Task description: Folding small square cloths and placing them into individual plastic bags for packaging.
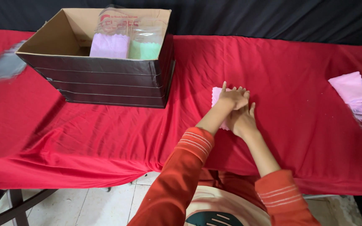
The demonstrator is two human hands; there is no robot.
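Note:
A small pink cloth [216, 95] with a zigzag edge lies flat on the red tablecloth [281, 75] near the middle. Both my hands rest on it, mostly hiding it. My left hand [234, 98] lies palm down over the cloth's upper part, fingers spread. My right hand [242, 120] sits just below and partly under the left, pressing flat on the lower part. Neither hand grips anything; both are laid flat.
An open cardboard box [105, 75] stands at the back left, holding bagged pink cloth [109, 45] and green cloth [145, 49]. A pile of pink cloths [355, 90] lies at the right edge. A grey blurred object [5, 67] sits far left. White floor tiles [93, 205] lie below the table's front edge.

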